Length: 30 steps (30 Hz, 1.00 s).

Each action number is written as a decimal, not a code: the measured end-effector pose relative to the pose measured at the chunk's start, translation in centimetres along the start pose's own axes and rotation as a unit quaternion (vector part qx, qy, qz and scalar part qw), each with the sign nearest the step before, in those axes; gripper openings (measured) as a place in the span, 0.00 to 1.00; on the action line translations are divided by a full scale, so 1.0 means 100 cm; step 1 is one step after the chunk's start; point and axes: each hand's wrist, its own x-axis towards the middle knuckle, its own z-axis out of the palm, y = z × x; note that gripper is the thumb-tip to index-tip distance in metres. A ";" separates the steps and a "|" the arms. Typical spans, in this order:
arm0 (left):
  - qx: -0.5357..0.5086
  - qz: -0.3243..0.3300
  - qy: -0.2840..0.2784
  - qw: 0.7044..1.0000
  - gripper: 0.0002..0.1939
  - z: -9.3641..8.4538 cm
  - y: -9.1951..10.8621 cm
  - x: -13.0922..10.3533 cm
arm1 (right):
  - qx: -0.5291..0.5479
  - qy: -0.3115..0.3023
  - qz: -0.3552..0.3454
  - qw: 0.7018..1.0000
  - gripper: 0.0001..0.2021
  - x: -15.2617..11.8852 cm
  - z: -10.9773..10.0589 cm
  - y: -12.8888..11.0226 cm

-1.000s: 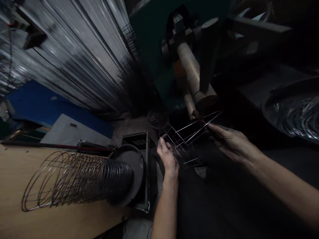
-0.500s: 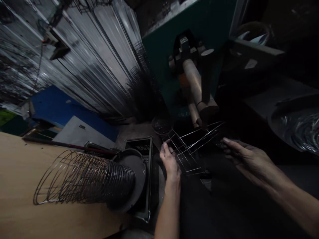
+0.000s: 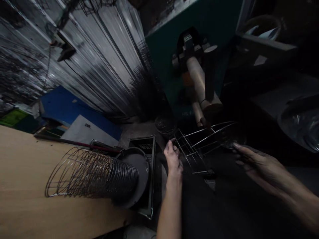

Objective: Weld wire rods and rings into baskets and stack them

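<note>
My left hand (image 3: 173,161) is closed on the near-left edge of a wire frame (image 3: 189,151) made of thin, shiny crossed rods. My right hand (image 3: 258,162) pinches the frame's other end, where the wires curve into a dark, rounded part that is hard to make out. The frame lies just below the lower cylindrical arm (image 3: 198,113) of a green machine (image 3: 163,49); whether they touch is unclear. Above that arm a thicker metal cylinder (image 3: 199,79) juts toward me.
On the left, a stack of wire rings (image 3: 92,174) leans from a dark round disc (image 3: 143,172) over a black crate (image 3: 152,159). Beside it are a wooden board (image 3: 20,172) and a blue panel (image 3: 74,106). A bin of shiny wire (image 3: 311,127) stands at right.
The whole view has shifted, so most things appear farther right. My right hand has moved a little away from the left, and the frame's rounded end shows more clearly.
</note>
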 end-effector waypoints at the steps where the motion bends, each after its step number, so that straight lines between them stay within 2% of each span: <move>1: 0.001 0.013 0.004 1.000 0.24 0.001 0.000 0.002 | -0.001 0.002 -0.001 1.000 0.07 0.000 0.000 0.000; 8: -0.005 0.033 0.020 0.999 0.21 0.007 0.001 0.015 | -0.004 0.007 0.000 1.000 0.06 -0.001 0.003 -0.004; 12: 0.007 0.055 0.015 0.998 0.19 0.008 0.003 0.021 | -0.001 -0.002 0.000 1.000 0.05 0.003 -0.002 -0.004; 15: 0.018 0.059 0.013 0.998 0.18 0.009 0.006 0.024 | -0.086 -0.053 -0.040 0.994 0.02 -0.002 -0.012 0.006; 17: 0.030 0.070 0.019 0.997 0.17 0.008 0.005 0.022 | -0.216 -0.139 -0.112 0.960 0.09 -0.014 -0.018 0.017; 18: 0.039 0.079 0.023 0.996 0.16 0.007 0.002 0.018 | -0.282 -0.183 -0.168 0.927 0.12 -0.020 -0.019 0.022; 20: 0.060 0.096 0.038 0.993 0.17 0.002 -0.012 0.003 | -0.371 -0.244 -0.309 0.841 0.15 -0.029 -0.017 0.028; 22: 0.117 0.144 0.040 0.982 0.18 -0.007 -0.032 -0.019 | -0.418 -0.241 -0.433 0.762 0.16 -0.028 -0.009 0.024; 23: 0.166 0.186 0.015 0.968 0.19 -0.013 -0.044 -0.032 | -0.444 -0.222 -0.464 0.734 0.16 -0.023 -0.005 0.019; 24: 0.220 0.234 -0.032 0.947 0.20 -0.019 -0.055 -0.043 | -0.477 -0.200 -0.466 0.718 0.17 -0.015 -0.001 0.012; 25: 0.269 0.277 -0.092 0.918 0.22 -0.026 -0.065 -0.053 | -0.508 -0.182 -0.444 0.715 0.18 -0.006 0.001 0.004; 27: 0.332 0.334 -0.239 0.849 0.23 -0.039 -0.078 -0.067 | -0.544 -0.172 -0.364 0.736 0.20 0.013 0.001 -0.010; 28: 0.352 0.341 -0.303 0.818 0.22 -0.046 -0.081 -0.070 | -0.546 -0.182 -0.327 0.750 0.20 0.022 -0.003 -0.014; 29: 0.365 0.336 -0.335 0.801 0.21 -0.052 -0.080 -0.070 | -0.536 -0.193 -0.310 0.761 0.20 0.030 -0.008 -0.014; 30: 0.368 0.320 -0.327 0.809 0.21 -0.056 -0.078 -0.069 | -0.524 -0.201 -0.317 0.764 0.19 0.036 -0.016 -0.012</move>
